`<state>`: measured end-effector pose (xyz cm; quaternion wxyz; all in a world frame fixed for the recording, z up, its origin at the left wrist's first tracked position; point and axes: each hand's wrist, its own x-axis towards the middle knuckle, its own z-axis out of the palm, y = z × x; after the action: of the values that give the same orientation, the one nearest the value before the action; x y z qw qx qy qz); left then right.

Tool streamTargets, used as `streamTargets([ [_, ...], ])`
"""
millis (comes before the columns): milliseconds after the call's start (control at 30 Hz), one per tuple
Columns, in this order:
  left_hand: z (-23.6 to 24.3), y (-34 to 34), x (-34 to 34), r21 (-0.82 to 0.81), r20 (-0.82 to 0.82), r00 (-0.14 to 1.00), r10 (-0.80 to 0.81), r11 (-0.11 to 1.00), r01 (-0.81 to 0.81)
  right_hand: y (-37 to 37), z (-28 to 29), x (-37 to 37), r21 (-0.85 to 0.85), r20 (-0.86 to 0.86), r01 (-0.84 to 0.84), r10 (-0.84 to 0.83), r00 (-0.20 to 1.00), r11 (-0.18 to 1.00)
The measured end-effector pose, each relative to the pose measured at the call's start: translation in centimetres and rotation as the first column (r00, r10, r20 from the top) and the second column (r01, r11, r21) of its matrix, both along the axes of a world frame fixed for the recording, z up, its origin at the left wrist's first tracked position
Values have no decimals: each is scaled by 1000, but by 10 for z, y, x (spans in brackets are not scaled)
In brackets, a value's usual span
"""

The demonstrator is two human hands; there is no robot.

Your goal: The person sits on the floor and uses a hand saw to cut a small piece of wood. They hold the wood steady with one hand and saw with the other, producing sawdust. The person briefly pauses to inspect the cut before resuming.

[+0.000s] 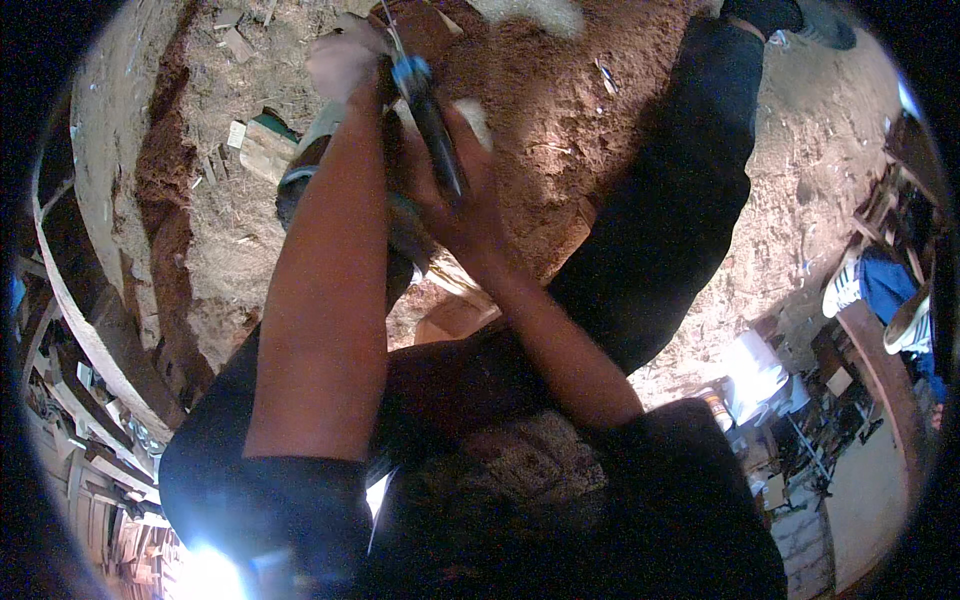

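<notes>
My left hand (350, 62) is at the top, blurred, beside the thin metal upper part of a long tool; its fingers are too smeared to read. A blue part sits on the tool's dark handle (432, 130), and my right hand (455, 185) is closed around that handle. Beneath my forearms lies a dark rounded object (298, 190), partly hidden, with a pale, ragged piece (455, 270) near my right wrist. I cannot make out what either is.
My dark-clad leg (690, 170) stretches over reddish dirt ground (570, 100). Wood scraps (265, 150) lie left of my hands. Blue cloth (885, 285), a curved wooden board (880, 390) and clutter are at the right. Stacked wood (120, 540) is at the lower left.
</notes>
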<state>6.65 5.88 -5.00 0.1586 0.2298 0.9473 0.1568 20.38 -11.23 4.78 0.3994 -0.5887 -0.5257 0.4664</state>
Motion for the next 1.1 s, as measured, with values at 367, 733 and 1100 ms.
streamTargets([
  [367,-16,8,-6,-79,-105,991,-82,994,74,-12,14,9,-113,-70,-84,76,995,990],
  [733,-21,-1,-2,-5,-156,975,-157,987,158,-21,2,8,-60,29,-70,71,997,996],
  [1100,-21,1,-10,115,-148,988,-38,992,56,-49,47,17,-263,5,-79,84,996,961],
])
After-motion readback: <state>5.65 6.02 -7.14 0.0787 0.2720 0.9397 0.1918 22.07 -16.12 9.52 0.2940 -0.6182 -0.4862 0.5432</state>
